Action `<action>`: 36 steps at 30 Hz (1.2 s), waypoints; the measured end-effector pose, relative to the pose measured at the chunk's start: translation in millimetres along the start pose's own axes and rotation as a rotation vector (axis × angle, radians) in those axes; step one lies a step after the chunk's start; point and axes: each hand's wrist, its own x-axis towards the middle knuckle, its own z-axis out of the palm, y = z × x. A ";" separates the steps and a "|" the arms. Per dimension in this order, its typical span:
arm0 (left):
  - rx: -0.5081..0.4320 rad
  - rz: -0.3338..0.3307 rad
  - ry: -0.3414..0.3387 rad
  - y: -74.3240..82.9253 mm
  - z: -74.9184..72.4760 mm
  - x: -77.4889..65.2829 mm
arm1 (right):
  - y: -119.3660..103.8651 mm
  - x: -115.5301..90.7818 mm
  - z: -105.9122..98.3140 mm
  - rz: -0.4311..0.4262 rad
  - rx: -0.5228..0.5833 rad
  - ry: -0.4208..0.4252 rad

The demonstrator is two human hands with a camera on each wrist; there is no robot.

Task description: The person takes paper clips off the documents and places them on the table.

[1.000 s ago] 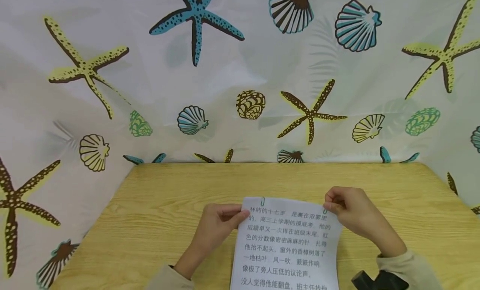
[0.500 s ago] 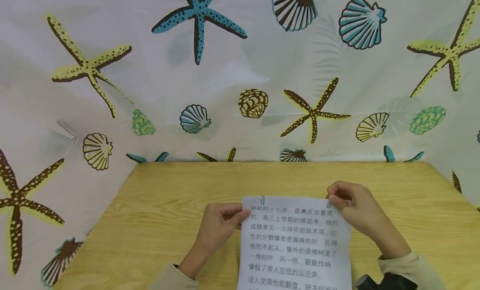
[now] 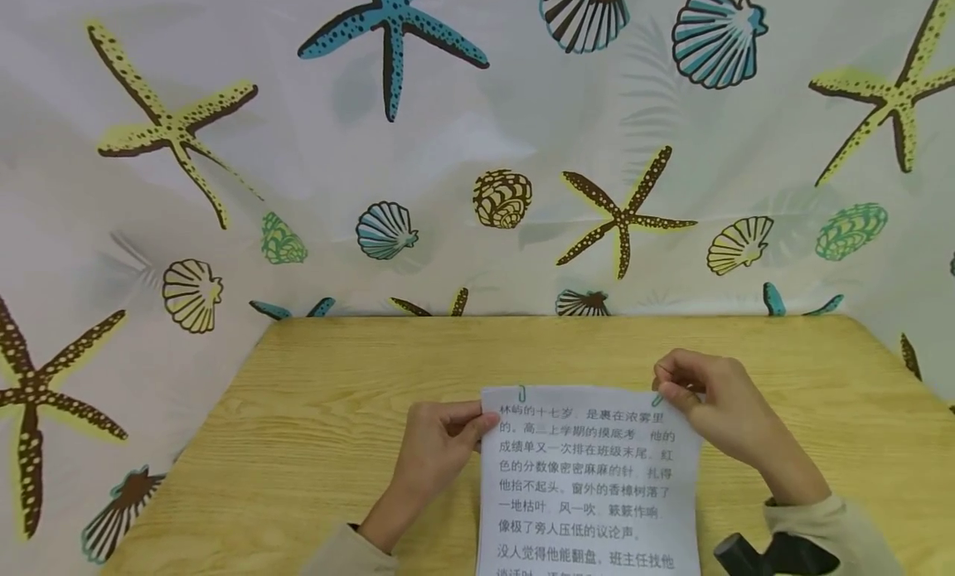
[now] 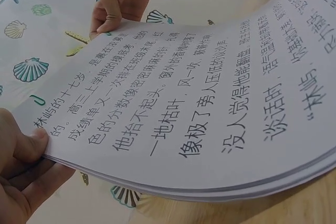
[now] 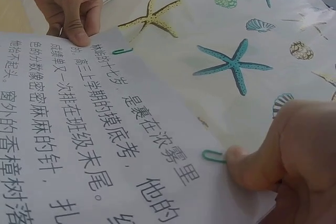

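Note:
A stack of white printed sheets (image 3: pixel 585 476) is held up in front of me. My left hand (image 3: pixel 436 452) grips its upper left edge, thumb on the front and fingers behind, also plain in the left wrist view. One green paper clip (image 3: pixel 522 394) sits on the top edge near that corner. At the top right corner my right hand (image 3: pixel 719 406) pinches the outer end of a second green paper clip (image 5: pixel 213 156). Its thumb (image 5: pixel 244 169) covers that end, while the inner loop lies over the page. The right fingertips behind the paper are hidden.
The wood-grain table (image 3: pixel 336 369) spreads out beneath the sheets. Behind and beside it hangs a white cloth (image 3: pixel 448 162) printed with starfish and shells. A black device (image 3: pixel 776 555) shows at the right wrist. The lower part of the sheets runs out of the head view.
My right hand has moved slightly right and up with the clip. The right side of the sheets has spread outward with it. The left hand keeps its grip, almost still.

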 end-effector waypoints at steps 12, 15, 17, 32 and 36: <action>0.037 -0.031 0.037 1.5 -9.2 2.0 | 4.5 -3.0 -14.9 0.114 0.077 0.061; 0.036 -0.047 0.041 1.4 -10.3 2.6 | 5.4 -1.5 -15.4 0.131 0.069 0.058; 0.027 -0.059 0.041 1.2 -10.5 2.9 | 5.3 -1.0 -15.5 0.139 0.067 0.060; -0.029 -0.122 0.031 -11.4 -6.9 2.6 | 35.6 -10.9 -42.6 0.147 0.040 0.098; -0.041 -0.113 0.028 -12.4 -8.1 3.0 | 62.4 -16.6 -56.5 0.233 -0.006 0.040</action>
